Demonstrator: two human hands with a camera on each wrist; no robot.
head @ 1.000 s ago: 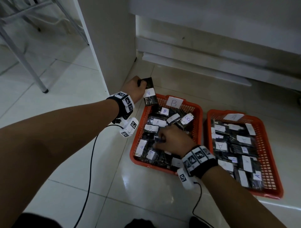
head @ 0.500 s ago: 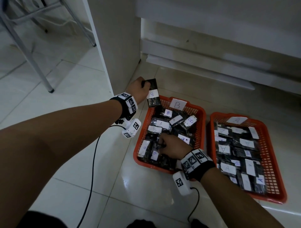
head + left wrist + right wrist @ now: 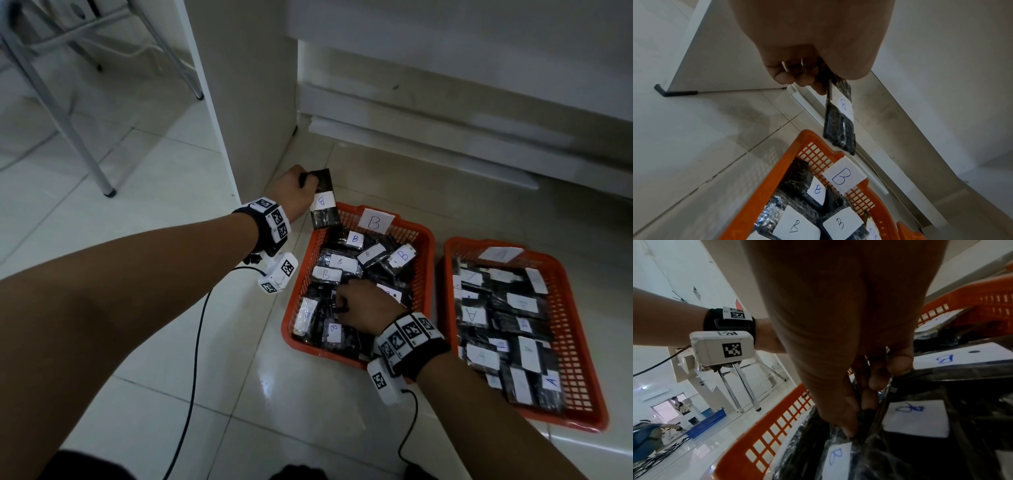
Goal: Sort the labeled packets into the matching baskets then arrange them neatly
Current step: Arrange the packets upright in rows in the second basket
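Two hands busy: left hand (image 3: 295,192) keeps pinching a B packet (image 3: 324,202) above the B basket (image 3: 424,240) far corner; right hand (image 3: 366,310) has slid nearer, fingers apparently gripping a packet inside. Arranging underway.

The 2 baskets, one tagged B (image 3: 423,240) and one at its right (image 3: 575,329), are orange plastic mesh. Their packets (image 3: 342,265) are glossy black with white labels (image 3: 327,274) lettered in blue. The wristbands (image 3: 411,337) are black, carrying white blocks printed with black-and-white square codes. The floor tiles (image 3: 137,212) are pale white.
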